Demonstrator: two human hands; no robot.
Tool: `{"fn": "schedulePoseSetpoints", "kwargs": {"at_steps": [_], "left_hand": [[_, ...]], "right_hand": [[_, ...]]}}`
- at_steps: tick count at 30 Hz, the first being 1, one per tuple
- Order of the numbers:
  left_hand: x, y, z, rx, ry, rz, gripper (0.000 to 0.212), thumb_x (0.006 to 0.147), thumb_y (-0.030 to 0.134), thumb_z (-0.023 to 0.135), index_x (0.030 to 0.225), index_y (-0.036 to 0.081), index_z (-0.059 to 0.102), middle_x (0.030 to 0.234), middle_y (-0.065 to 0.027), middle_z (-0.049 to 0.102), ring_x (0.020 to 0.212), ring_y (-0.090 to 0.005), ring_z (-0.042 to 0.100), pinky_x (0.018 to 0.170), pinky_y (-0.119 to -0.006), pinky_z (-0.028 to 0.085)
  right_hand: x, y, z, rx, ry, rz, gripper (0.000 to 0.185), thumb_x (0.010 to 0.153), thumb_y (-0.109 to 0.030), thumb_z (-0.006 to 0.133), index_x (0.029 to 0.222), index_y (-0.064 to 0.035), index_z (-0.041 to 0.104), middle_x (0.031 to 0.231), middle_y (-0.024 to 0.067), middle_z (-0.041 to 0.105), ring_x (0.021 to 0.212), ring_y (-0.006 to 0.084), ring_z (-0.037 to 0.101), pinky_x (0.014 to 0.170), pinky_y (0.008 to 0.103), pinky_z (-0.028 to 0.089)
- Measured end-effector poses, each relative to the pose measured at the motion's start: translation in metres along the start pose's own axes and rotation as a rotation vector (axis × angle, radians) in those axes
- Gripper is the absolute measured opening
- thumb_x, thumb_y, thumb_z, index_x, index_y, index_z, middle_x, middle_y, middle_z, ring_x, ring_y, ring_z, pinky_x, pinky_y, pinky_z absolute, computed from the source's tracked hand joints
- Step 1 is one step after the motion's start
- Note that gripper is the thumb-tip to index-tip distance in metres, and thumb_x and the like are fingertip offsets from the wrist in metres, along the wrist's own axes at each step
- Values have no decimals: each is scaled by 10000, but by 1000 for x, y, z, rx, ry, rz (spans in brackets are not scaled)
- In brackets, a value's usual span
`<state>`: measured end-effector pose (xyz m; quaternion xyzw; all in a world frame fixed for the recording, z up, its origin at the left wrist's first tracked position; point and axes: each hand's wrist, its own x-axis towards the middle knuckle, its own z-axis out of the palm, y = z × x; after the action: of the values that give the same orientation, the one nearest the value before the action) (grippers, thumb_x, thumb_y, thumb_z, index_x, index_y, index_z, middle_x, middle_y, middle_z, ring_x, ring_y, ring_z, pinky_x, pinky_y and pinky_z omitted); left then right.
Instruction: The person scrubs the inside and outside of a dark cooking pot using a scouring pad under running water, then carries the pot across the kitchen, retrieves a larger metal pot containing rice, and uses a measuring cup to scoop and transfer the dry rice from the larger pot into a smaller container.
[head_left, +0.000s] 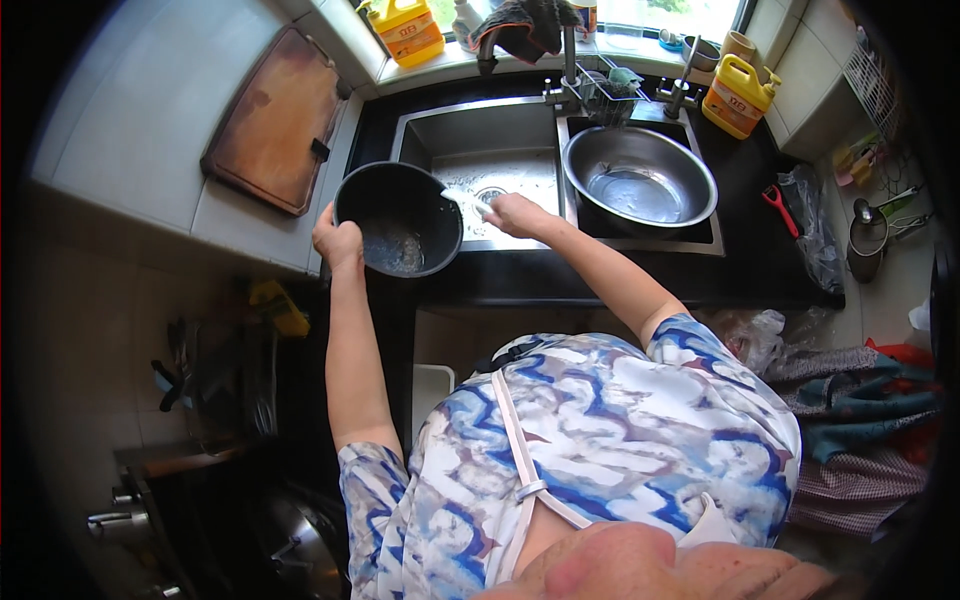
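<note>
My left hand grips the left rim of a dark round pot, which is tilted towards me at the sink's left edge. A little cloudy liquid or wet residue lies in the bottom of the pot. In my right hand is a white utensil, perhaps a rice paddle; its far end is at the pot's right rim. Beneath the utensil is the wet left basin of the stainless steel sink. A wide stainless steel bowl rests over the right basin.
Behind the sink stand faucets, a wire basket and a yellow detergent jug. A wooden cutting board leans on the left wall. A red peeler and a plastic bag lie on the right counter.
</note>
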<state>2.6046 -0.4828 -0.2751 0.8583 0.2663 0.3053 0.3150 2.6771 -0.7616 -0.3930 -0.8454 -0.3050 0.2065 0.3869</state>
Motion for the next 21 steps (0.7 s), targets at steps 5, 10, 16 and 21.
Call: {"fn": "schedulePoseSetpoints", "kwargs": {"at_steps": [5, 10, 16, 21], "left_hand": [[-14, -23, -26, -197, -17, -175, 475, 700, -116, 421, 1123, -40, 624, 1027, -107, 662, 912, -206, 628, 826, -300, 488], [-39, -23, -46, -518, 4, -342, 524, 690, -158, 338, 1113, -40, 623, 1010, -98, 645, 853, -201, 640, 785, -311, 522], [-86, -34, -67, -632, 90, -478, 626, 625, -181, 297, 1163, -44, 586, 1101, -161, 622, 939, -292, 638, 819, -394, 541], [-94, -55, -71, -720, 170, -605, 704, 561, -165, 317, 1210, -36, 556, 1148, -191, 600, 1009, -340, 610, 872, -438, 524]], "right_hand": [[-15, 18, -9, 109, 117, -24, 406, 923, -321, 540, 833, 62, 639, 756, 243, 627, 670, 353, 581, 644, 427, 450], [-28, 45, 4, -69, 25, 25, 412, 903, -321, 538, 847, 69, 659, 820, 262, 640, 787, 393, 615, 751, 435, 480], [-33, 52, 28, -82, 81, 61, 298, 894, -230, 541, 882, 49, 643, 879, 255, 638, 844, 398, 616, 798, 445, 479], [-28, 54, 20, -171, 167, 175, 247, 896, -188, 544, 1007, 30, 576, 897, 241, 640, 864, 376, 631, 756, 446, 505]]}}
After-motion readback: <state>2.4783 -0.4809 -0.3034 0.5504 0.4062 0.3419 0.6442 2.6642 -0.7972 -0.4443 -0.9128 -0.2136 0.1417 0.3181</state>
